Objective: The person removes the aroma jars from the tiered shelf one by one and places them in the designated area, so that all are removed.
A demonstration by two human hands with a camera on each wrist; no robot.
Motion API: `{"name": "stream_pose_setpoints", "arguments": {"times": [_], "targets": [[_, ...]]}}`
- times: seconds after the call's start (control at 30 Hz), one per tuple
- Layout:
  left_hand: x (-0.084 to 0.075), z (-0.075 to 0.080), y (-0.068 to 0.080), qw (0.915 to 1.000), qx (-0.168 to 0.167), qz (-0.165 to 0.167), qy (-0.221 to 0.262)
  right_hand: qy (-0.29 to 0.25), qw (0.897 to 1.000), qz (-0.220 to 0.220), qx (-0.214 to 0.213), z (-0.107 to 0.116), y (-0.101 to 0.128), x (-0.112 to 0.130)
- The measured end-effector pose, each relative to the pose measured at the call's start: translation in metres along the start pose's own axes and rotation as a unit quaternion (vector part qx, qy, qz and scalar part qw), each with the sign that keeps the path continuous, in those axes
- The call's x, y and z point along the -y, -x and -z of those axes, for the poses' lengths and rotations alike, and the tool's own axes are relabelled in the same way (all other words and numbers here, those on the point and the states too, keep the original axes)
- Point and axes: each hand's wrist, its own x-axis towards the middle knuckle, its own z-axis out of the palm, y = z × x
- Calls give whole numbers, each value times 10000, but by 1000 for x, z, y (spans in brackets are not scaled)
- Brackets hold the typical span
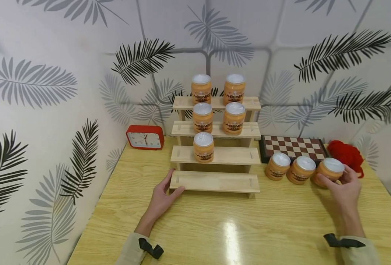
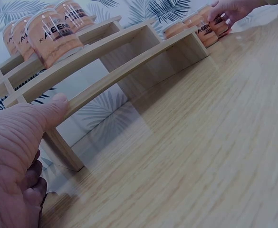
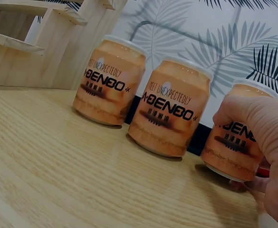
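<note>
A stepped wooden shelf (image 1: pixel 215 181) stands in the middle, with several orange cans (image 1: pixel 203 148) with silver lids on its upper three steps. At the left end of the lowest step, my left hand (image 1: pixel 162 197) grips the shelf. Its thumb (image 2: pixel 58 105) lies on the step's front edge, the other fingers curled by the side. Far to the right, my right hand (image 1: pixel 346 189) grips an orange can (image 3: pixel 234 142) between thumb and fingers. That can is the rightmost of a row of three. The middle can (image 3: pixel 171 109) and left can (image 3: pixel 110 80) stand upright beside it.
Behind the row lies a chessboard box (image 1: pixel 293 147), with a red fuzzy item (image 1: pixel 346 156) to its right. A red clock (image 1: pixel 145 137) stands left of the shelf. Leaf-patterned wall (image 1: pixel 83 92) rises behind the wooden table (image 1: pixel 195 228).
</note>
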Motion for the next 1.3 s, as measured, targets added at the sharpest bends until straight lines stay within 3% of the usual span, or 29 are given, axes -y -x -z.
{"name": "stream_pose_setpoints", "arguments": {"times": [0.53,0.87,0.97,1.1,1.3], "targets": [[-1,2,2,10000,16,-24,-35,-335,9994,121,-5,-8,4,-7],[0,2,1,10000,9,-3,-83,279,9986,399,200,-8,4,-9],[-1,2,0,10000,21,3,-97,205,9986,376,319,-7,4,-7],[-2,3,0,9999,33,-7,-100,46,9971,712,270,-6,6,1],[-1,1,0,10000,37,32,-80,19,9879,1552,-48,-1,11,31]]}}
